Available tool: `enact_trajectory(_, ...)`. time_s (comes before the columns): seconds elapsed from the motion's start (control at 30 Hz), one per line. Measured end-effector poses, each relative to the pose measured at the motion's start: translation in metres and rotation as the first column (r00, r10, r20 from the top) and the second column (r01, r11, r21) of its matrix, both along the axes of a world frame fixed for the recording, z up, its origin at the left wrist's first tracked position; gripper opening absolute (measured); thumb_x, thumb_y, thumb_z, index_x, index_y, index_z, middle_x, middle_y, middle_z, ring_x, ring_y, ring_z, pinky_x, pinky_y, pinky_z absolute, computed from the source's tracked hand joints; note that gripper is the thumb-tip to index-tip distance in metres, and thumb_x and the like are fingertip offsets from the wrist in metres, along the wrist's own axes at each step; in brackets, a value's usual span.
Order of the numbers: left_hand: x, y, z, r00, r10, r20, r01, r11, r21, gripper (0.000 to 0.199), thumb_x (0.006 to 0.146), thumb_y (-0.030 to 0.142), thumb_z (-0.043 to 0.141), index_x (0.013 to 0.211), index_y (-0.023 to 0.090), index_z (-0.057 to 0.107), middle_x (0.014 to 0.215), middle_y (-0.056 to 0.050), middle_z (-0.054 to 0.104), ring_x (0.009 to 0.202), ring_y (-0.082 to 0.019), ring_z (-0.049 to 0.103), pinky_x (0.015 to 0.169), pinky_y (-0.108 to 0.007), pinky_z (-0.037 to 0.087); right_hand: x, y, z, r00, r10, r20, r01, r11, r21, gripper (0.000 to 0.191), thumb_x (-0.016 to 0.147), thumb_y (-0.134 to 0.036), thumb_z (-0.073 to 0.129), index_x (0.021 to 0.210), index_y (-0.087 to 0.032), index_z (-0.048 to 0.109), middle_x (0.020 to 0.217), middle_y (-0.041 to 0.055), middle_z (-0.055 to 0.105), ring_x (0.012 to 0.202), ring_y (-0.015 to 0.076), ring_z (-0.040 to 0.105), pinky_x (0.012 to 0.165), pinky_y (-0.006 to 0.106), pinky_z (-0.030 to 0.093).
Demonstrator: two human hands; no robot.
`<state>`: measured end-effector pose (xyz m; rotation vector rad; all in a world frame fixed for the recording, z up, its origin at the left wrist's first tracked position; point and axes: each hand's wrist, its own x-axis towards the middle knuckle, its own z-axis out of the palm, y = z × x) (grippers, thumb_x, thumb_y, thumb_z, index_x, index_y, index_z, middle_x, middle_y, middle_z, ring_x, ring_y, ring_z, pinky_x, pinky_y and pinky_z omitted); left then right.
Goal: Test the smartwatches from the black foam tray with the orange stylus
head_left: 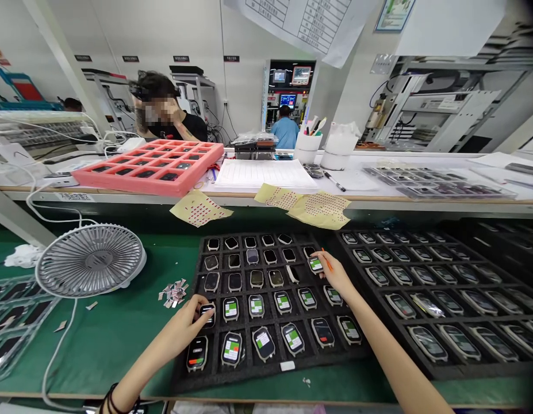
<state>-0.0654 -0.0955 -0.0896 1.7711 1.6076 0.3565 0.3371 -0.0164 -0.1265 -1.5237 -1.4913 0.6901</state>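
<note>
A black foam tray [287, 366] with square pockets lies before me, holding rows of smartwatch bodies without straps. Several in the two nearest rows have lit green and white screens. My left hand [189, 319] is at the tray's left side, its thumb and fingers closed around the edges of a smartwatch [207, 314] in its pocket. At the right side, my right hand [335, 275] pinches a thin orange stick [327, 262], and its fingertips grip a smartwatch with a green and white screen [315, 264]. Whether that watch is lifted clear of its pocket I cannot tell.
A second foam tray [415, 322] of watches adjoins on the right. On the left are a grey fan [92, 257], small paper scraps [173, 293] and a clear plastic tray [16, 322]. A pink foam tray [186, 183] rests on the shelf above. Two people sit beyond.
</note>
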Motion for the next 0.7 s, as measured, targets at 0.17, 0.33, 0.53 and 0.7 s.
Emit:
enact_trajectory(0.17, -0.010, 0.004, -0.013, 0.985, -0.026, 0.173, 0.035, 0.998, -0.044, 0.040, 0.077, 0.046, 0.055, 0.106, 0.019, 0.048, 0.098, -0.007, 0.057, 0.085, -0.022, 0.058, 0.067, -0.030, 0.048, -0.034, -0.004, 0.029, 0.917, 0.098, -0.386, -0.113, 0.994, -0.016, 0.040, 0.081, -0.056, 0.053, 0.093, -0.019, 0.063, 0.050, -0.0035, 0.051, 0.039, 0.0131, 0.045, 0.040, 0.026, 0.033)
enact_trajectory(0.33, -0.010, 0.001, -0.010, 0.972, -0.059, 0.227, 0.076, 0.995, -0.070, 0.040, 0.072, 0.033, 0.059, 0.109, 0.021, 0.048, 0.091, -0.002, 0.056, 0.072, -0.016, 0.054, 0.058, -0.024, 0.045, -0.074, 0.003, 0.048, 0.753, 0.144, -0.642, -0.226, 0.973, -0.048, 0.036, 0.073, -0.050, 0.064, 0.092, -0.018, 0.064, 0.057, -0.0025, 0.057, 0.041, 0.0108, 0.047, 0.039, 0.024, 0.032)
enact_trajectory(0.53, -0.013, 0.006, -0.001, 0.949, -0.110, 0.294, 0.147, 0.983, -0.109, 0.046, 0.072, 0.032, 0.062, 0.117, 0.022, 0.053, 0.099, -0.004, 0.062, 0.077, -0.018, 0.058, 0.064, -0.026, 0.048, -0.109, 0.010, 0.053, 0.671, 0.180, -0.720, -0.302, 0.952, -0.044, 0.031, 0.073, -0.044, 0.066, 0.092, -0.019, 0.064, 0.062, -0.0016, 0.061, 0.042, 0.0103, 0.051, 0.039, 0.023, 0.034)
enact_trajectory(0.7, -0.011, 0.019, 0.018, 0.912, -0.101, 0.398, 0.157, 0.982, -0.110, 0.050, 0.073, 0.033, 0.065, 0.120, 0.024, 0.052, 0.101, -0.004, 0.065, 0.094, -0.022, 0.061, 0.081, -0.032, 0.050, -0.114, 0.006, 0.047, 0.642, 0.212, -0.737, -0.364, 0.930, -0.049, 0.029, 0.074, -0.036, 0.068, 0.097, -0.019, 0.063, 0.064, -0.0019, 0.060, 0.049, 0.0109, 0.055, 0.042, 0.022, 0.038)
